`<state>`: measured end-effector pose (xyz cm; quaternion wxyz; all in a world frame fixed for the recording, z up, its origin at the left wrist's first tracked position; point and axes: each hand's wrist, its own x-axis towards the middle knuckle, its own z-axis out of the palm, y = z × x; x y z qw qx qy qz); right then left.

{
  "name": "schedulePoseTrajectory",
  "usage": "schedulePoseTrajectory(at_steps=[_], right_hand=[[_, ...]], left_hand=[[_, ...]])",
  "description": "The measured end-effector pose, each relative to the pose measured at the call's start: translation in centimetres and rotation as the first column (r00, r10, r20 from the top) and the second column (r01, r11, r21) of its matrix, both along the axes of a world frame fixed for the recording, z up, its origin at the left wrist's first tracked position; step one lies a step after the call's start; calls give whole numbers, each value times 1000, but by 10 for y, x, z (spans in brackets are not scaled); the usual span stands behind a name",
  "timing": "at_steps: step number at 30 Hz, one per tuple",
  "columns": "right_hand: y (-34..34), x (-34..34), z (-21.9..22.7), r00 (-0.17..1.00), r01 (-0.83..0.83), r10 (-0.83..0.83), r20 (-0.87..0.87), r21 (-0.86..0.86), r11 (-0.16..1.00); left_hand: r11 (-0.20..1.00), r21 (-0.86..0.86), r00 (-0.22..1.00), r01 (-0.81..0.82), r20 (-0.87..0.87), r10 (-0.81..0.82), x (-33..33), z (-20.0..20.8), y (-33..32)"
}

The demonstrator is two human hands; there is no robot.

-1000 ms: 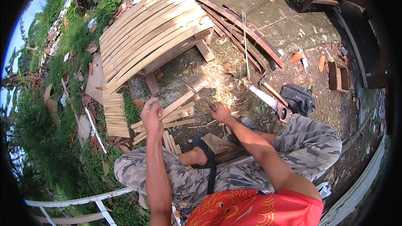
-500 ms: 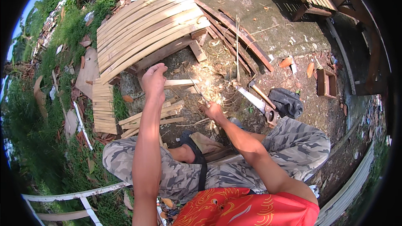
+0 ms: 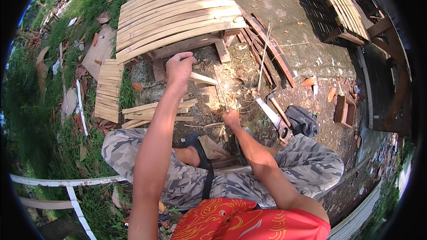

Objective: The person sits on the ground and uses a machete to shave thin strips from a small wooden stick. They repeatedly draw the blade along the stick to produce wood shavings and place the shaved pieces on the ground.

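Note:
My left hand (image 3: 180,69) is closed on one end of a pale bamboo slat (image 3: 203,78), whose other end points right toward the middle. My right hand (image 3: 231,118) is shut round the handle of a knife (image 3: 219,90). Its thin, narrow blade reaches up and slightly left, right by the slat's free end; whether they touch I cannot tell. Beneath both hands pale shavings (image 3: 231,90) litter the ground. Beyond my left hand stands a low frame topped with bamboo slats (image 3: 178,20).
Loose slats (image 3: 155,112) and a row of laid slats (image 3: 108,91) lie at left. On the right are a handsaw (image 3: 271,118), a hammer (image 3: 279,108), a dark cloth bundle (image 3: 303,120) and an open wooden box (image 3: 345,111). Brown boards (image 3: 275,53) lie farther back.
The slat now tilts down to the right, where it was nearly level. The knife stands more upright, and my left hand's fingers point more to the right. The whole view has shifted slightly.

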<state>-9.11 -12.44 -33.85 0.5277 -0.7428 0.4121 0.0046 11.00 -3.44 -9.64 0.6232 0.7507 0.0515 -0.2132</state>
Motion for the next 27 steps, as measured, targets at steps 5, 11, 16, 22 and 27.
schedulePoseTrajectory(at_steps=[5,11,16,22,27], right_hand=[[-8,-2,5,996,-60,61,-72,22,998],[2,0,10,933,46,-78,352,98,994],[-6,-8,-21,897,-120,166,-409,136,983],[8,-15,2,998,-51,49,-39,-57,997],[4,7,19,950,-2,24,310,-73,997]], left_hand=[[999,43,1000,3,1,-3,-8,5,-5],[999,35,1000,-7,-1,7,-12,4,-3],[998,54,999,35,-9,-35,-13,9,-4],[997,74,999,38,31,-40,-18,10,-7],[999,52,1000,12,9,-12,-14,4,1]])
